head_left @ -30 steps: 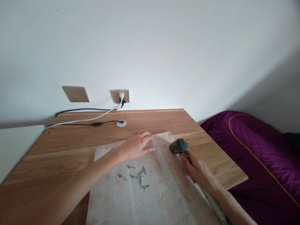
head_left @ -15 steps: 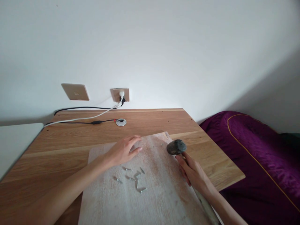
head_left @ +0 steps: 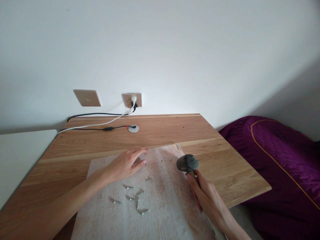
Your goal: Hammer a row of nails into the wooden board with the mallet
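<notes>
My right hand (head_left: 208,196) is wrapped round the handle of a hammer (head_left: 188,163) with a dark, worn, barrel-shaped head. The head is held up over the right side of a pale, stained wooden board (head_left: 160,220). My left hand (head_left: 128,163) lies near the board's far left part, thumb and fingers stretched out and apart, with nothing visible in it. Several silver nails or screws (head_left: 138,204) lie loose on the board, nearer to me than the left hand. One small fastener (head_left: 171,159) is at the far right of the board, just left of the hammer head, near some small dark holes.
The board rests on a wooden table (head_left: 240,166) against a white wall. Cables (head_left: 95,125) run along its back to a wall socket (head_left: 132,100). A white panel (head_left: 25,156) stands at the left. Purple cloth (head_left: 280,160) covers something at the right.
My view has turned slightly left. The board and loose fasteners sit a little lower and further left in view; one fastener now lies at a different angle. The hammer stays in my right hand.
</notes>
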`<control>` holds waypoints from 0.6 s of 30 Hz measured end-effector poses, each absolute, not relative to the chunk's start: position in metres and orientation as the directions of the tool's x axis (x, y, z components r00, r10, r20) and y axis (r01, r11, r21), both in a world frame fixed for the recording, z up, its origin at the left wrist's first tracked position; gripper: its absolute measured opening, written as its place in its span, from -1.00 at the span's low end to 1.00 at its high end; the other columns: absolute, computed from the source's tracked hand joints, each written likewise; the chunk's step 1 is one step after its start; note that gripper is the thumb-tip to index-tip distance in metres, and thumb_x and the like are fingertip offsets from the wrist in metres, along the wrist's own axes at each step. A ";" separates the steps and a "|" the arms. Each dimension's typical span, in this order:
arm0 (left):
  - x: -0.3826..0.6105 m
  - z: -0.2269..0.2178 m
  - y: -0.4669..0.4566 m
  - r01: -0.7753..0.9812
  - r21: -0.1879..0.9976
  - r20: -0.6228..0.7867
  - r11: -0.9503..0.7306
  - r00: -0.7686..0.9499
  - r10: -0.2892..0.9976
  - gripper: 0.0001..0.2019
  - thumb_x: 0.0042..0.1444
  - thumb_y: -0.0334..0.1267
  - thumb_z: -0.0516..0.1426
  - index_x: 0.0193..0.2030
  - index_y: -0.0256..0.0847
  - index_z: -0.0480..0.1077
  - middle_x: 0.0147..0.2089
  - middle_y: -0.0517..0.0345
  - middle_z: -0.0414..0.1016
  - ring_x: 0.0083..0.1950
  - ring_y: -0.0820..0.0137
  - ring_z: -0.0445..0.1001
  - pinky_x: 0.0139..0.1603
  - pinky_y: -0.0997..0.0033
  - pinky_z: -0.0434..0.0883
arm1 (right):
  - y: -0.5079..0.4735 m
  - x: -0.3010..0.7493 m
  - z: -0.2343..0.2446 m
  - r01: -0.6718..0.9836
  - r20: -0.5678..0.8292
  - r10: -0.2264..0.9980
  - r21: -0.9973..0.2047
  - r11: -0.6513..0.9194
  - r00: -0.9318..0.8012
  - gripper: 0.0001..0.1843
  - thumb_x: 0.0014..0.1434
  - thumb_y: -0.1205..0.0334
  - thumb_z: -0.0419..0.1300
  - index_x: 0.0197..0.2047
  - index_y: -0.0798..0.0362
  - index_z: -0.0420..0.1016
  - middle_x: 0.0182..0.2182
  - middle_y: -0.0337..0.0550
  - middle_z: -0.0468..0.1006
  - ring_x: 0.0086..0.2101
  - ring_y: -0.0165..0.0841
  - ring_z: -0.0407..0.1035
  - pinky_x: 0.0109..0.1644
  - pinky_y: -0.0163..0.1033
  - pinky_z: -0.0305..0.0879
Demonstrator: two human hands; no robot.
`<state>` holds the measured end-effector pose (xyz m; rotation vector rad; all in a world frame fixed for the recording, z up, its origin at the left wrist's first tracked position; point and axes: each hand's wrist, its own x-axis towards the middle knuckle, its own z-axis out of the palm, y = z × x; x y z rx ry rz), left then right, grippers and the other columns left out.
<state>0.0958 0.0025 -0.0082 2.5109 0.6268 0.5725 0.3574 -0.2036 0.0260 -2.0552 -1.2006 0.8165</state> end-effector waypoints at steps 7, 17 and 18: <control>0.098 0.009 -0.018 0.237 0.579 0.323 -0.780 0.812 0.487 -0.77 0.41 -0.36 0.10 0.13 -0.13 0.46 0.08 0.02 0.62 0.09 0.25 0.61 0.15 0.17 0.54 | -0.203 0.362 0.019 0.518 -0.203 0.895 -0.756 -0.401 0.398 -0.53 0.47 -0.28 -0.11 -0.09 -0.09 0.37 -0.77 -0.48 0.32 -0.71 -0.26 0.42 -0.50 -0.24 0.32; 0.117 0.027 -0.043 0.211 0.370 0.150 -0.905 0.948 0.282 -0.83 0.13 -0.53 0.24 -0.21 -0.18 0.50 -0.28 0.17 0.57 -0.21 0.29 0.55 -0.11 0.28 0.46 | -0.202 0.362 0.021 0.502 -0.200 0.895 -0.769 -0.396 0.399 -0.51 0.44 -0.27 -0.06 -0.04 -0.06 0.44 -0.76 -0.47 0.34 -0.71 -0.28 0.39 -0.49 -0.26 0.29; 0.120 0.028 -0.044 0.201 0.344 0.141 -0.917 0.955 0.263 -0.83 0.14 -0.55 0.22 -0.24 -0.18 0.49 -0.31 0.18 0.55 -0.24 0.30 0.54 -0.12 0.28 0.46 | -0.202 0.363 0.022 0.503 -0.211 0.896 -0.766 -0.400 0.391 -0.50 0.43 -0.28 -0.06 -0.05 -0.06 0.44 -0.76 -0.47 0.34 -0.70 -0.27 0.39 -0.48 -0.25 0.30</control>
